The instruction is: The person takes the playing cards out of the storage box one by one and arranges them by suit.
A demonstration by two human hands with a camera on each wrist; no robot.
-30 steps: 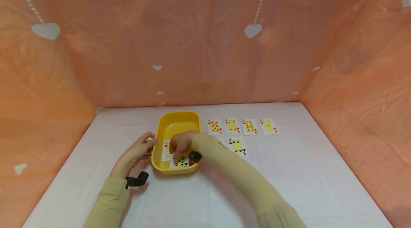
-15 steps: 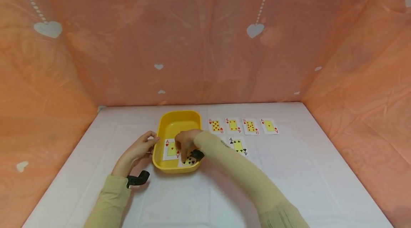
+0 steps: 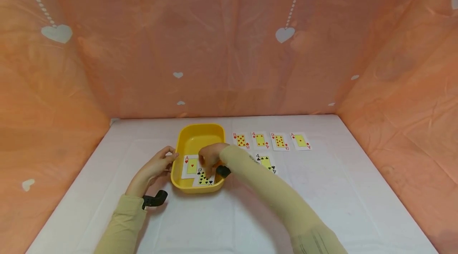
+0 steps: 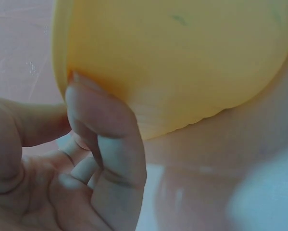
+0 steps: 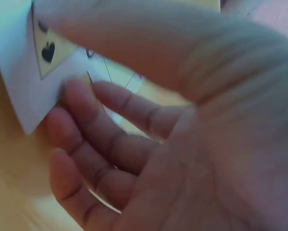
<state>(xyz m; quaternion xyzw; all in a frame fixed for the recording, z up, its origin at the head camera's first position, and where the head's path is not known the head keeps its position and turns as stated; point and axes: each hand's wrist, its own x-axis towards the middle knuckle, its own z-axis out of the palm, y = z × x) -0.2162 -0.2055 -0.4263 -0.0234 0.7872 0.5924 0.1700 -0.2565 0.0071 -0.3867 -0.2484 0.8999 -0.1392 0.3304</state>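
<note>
My left hand (image 3: 157,168) pinches the left rim of a yellow plastic tray (image 3: 173,174); in the left wrist view the thumb and curled fingers (image 4: 105,115) meet at the tray's wall. Inside the tray my right hand (image 3: 211,156) reaches down to a nine of spades (image 3: 204,178). In the right wrist view the thumb lies over the face of this playing card (image 5: 43,91) and the fingers curl at its edge. Beside it in the tray lies an ace of hearts (image 3: 191,166), face up, partly overlapped by the nine.
To the tray's right, a back row of face-up cards holds an eight of hearts (image 3: 241,140), four of diamonds (image 3: 260,140), nine of diamonds (image 3: 280,141) and ace of diamonds (image 3: 300,141). A four of clubs (image 3: 265,161) lies in front, partly behind the right sleeve (image 3: 264,186).
The nine of spades shifts right and then slightly back left in the tray under my right hand. That hand ends a little further right, uncovering the ace of hearts. The left hand keeps its place.
</note>
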